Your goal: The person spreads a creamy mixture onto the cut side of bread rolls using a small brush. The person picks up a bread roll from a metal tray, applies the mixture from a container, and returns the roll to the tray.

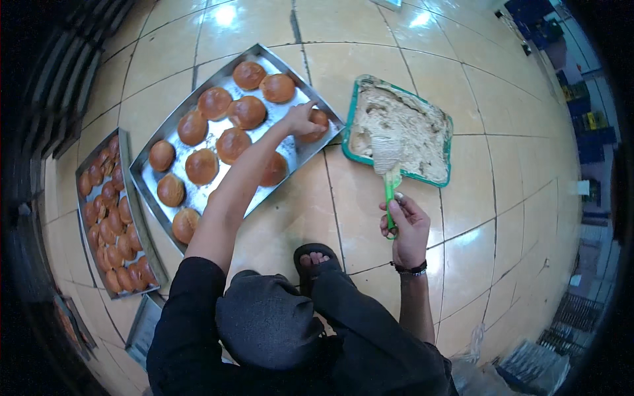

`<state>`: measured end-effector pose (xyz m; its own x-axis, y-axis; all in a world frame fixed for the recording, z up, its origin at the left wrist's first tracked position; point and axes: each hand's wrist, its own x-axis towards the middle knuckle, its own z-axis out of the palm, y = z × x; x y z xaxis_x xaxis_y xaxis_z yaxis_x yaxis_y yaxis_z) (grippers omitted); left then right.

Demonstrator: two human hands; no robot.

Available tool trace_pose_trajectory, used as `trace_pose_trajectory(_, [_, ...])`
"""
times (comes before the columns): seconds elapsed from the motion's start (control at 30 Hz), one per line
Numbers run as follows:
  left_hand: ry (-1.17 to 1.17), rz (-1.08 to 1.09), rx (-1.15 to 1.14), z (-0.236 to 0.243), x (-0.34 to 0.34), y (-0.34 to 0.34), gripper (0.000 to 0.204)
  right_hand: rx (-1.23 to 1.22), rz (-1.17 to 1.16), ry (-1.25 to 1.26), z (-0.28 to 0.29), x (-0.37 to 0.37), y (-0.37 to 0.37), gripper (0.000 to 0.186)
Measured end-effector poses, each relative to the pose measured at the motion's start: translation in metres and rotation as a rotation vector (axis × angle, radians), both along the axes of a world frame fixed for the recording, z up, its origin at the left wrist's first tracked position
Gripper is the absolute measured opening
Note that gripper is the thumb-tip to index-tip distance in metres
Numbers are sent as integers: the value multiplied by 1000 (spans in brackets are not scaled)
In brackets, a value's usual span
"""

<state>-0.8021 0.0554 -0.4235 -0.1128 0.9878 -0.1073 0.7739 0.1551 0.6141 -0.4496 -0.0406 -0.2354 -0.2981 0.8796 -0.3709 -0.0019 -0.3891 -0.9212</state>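
My left hand (299, 120) partly hides a bun (320, 118) in a tray (297, 156), grip unclear; my right hand (411, 231) clasps a brush (391, 179) over a tub (356, 156) of paste (416, 129).

Large tiles cover the floor (462, 218), where a metal tray (214, 130) of glossy brown buns lies at an angle. The left hand (300, 119) reaches across it, fingers touching a bun (318, 121) at the tray's right corner. Just right of that corner sits a green tub (354, 156) spread with thick, pale paste (413, 125). The right hand (411, 228) holds the green handle of a brush (389, 198), whose pale bristles lie over the tub's near edge, against the paste. A dark bracelet (413, 269) circles the right wrist. A second tray (140, 212), closely packed with buns, lies at the left, and a sandalled foot (316, 259) stands near the middle.
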Motion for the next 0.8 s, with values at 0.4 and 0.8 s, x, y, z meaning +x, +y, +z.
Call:
trace_pose_trajectory(0.4, [-1354,572,-134,77,31,-89,52,-22,154,98,-16,-26,-15,28])
trace_pose_trajectory(0.8, [-1857,492,352,148,24,-240,48,190,592,-6,-34,-129,-65,23])
